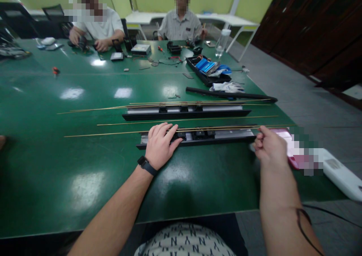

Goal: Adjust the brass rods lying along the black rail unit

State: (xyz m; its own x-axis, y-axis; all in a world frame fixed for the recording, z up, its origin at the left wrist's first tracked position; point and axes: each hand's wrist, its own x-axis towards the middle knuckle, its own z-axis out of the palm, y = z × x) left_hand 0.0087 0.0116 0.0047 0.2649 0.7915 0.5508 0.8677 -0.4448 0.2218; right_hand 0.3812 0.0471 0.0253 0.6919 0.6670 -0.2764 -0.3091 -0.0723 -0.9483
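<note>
Near the table's front lies a long black and silver rail [226, 138] with small black blocks [199, 134] in its channel. My left hand [161, 143], with a dark watch on its wrist, rests across the left part of this rail, fingers stretched out and thumb apart. Thin brass rods [113, 133] run lengthwise along the rail and pass under that hand. At the rail's right end my right hand [268, 144] is closed, thumb and forefinger pinching a brass rod; the other fingers are curled in. Behind it is a second rail [186, 113], with more brass rods above it.
A long black strip [232, 94], white gloves [227, 87] and a black tray [198, 69] of blue parts lie farther back. On the right are a pink-edged phone [283, 135] and a white device [338, 173]. Two people sit opposite, among parts and tools.
</note>
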